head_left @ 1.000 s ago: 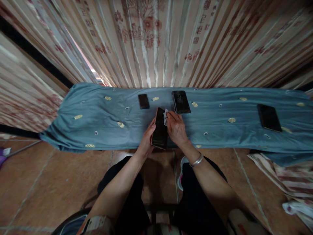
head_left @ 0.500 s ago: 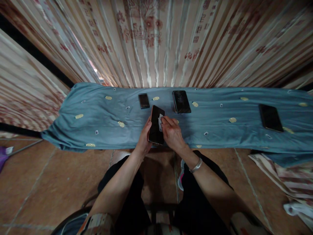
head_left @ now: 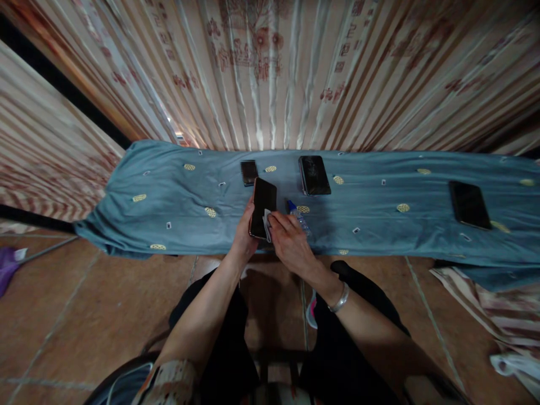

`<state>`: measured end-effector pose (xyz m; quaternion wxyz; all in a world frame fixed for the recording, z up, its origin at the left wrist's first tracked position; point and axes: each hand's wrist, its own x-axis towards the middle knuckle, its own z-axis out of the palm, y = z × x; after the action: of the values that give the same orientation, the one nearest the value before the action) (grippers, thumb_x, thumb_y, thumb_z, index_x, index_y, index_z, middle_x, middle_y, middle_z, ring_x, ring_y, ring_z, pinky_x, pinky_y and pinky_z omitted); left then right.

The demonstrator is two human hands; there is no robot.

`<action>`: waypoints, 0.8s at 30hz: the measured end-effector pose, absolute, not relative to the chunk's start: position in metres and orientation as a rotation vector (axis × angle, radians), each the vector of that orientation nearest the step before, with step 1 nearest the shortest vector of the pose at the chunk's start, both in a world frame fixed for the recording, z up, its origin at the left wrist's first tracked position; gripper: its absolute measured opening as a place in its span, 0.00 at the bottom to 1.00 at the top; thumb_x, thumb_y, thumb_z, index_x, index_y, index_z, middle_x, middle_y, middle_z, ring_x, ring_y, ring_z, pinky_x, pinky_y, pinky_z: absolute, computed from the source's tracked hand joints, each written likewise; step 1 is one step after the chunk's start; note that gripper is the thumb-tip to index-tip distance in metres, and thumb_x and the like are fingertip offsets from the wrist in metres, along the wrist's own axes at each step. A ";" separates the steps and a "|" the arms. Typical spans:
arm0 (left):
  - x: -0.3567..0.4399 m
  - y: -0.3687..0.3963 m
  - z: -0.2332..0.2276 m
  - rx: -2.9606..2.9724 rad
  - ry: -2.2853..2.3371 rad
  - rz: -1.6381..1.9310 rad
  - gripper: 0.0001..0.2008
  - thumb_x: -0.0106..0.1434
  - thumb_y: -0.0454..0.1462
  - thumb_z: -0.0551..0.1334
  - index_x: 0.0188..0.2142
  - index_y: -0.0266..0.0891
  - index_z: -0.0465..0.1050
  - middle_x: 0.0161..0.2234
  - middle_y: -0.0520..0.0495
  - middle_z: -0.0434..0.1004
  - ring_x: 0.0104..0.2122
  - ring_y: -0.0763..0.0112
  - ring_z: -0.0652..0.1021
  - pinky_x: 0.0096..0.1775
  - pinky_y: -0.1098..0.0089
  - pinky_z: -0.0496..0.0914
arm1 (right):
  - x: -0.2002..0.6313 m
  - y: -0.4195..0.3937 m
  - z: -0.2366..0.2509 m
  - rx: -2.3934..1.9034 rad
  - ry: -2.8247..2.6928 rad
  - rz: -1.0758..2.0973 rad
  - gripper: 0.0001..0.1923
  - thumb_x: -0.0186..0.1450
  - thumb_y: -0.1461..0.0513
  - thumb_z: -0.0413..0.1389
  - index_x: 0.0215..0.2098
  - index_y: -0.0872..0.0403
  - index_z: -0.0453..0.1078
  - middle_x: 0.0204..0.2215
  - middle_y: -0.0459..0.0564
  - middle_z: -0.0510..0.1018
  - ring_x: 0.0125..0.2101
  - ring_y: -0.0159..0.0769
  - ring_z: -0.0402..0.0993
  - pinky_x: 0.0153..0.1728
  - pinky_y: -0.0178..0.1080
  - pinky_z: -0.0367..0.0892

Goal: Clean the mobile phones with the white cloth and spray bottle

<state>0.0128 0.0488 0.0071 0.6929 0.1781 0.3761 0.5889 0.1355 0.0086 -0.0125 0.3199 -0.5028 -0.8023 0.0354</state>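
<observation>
My left hand point(head_left: 244, 230) is closed around the left side of a dark smartphone point(head_left: 264, 202), held tilted above the near edge of the cloth. With closed fingers, my right hand point(head_left: 291, 239) presses a small folded white cloth or wipe point(head_left: 267, 225) against the lower right of the screen. A clear bottle with a blue cap point(head_left: 292, 207) lies just beyond my right hand, which partly hides it. Farther back rest a small dark device point(head_left: 249, 172) and a larger black phone with a cracked-looking screen point(head_left: 314, 175).
A blue cloth with yellow pineapple prints point(head_left: 371, 219) covers the long table. Toward its right end lies another black phone or tablet point(head_left: 469, 205). Pleated curtains point(head_left: 282, 79) hang behind the table. Below is a brown tiled floor point(head_left: 63, 320).
The phone has shifted slightly left. My right hand has slid the white wipe down the screen toward the phone's lower end, uncovering the blue-capped bottle behind it.
</observation>
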 end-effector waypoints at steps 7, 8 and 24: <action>0.012 0.049 0.003 0.402 0.862 1.271 0.16 0.67 0.41 0.59 0.52 0.44 0.76 0.30 0.51 0.83 0.36 0.66 0.84 0.41 0.69 0.75 | 0.128 -0.002 -0.010 -1.269 -2.131 0.099 0.20 0.73 0.65 0.45 0.58 0.61 0.72 0.53 0.63 0.77 0.51 0.48 0.72 0.56 0.52 0.71; 0.012 0.049 0.003 0.402 0.863 1.273 0.15 0.68 0.41 0.58 0.51 0.44 0.76 0.30 0.51 0.83 0.37 0.66 0.84 0.41 0.69 0.75 | 0.127 -0.004 -0.010 -1.259 -2.130 0.097 0.20 0.73 0.65 0.45 0.58 0.60 0.72 0.53 0.62 0.78 0.51 0.48 0.73 0.56 0.51 0.72; 0.021 0.048 -0.018 0.340 0.834 1.225 0.13 0.66 0.46 0.61 0.42 0.43 0.80 0.39 0.48 0.84 0.56 0.62 0.77 0.58 0.66 0.71 | 0.122 -0.003 -0.002 -1.126 -2.140 0.074 0.20 0.73 0.67 0.47 0.59 0.61 0.71 0.56 0.61 0.76 0.52 0.46 0.72 0.59 0.51 0.68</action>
<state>0.0205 0.0485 -0.0178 0.7246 0.1540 0.3782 0.5552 0.1223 -0.0027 -0.0025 0.3533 -0.4356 -0.8274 0.0287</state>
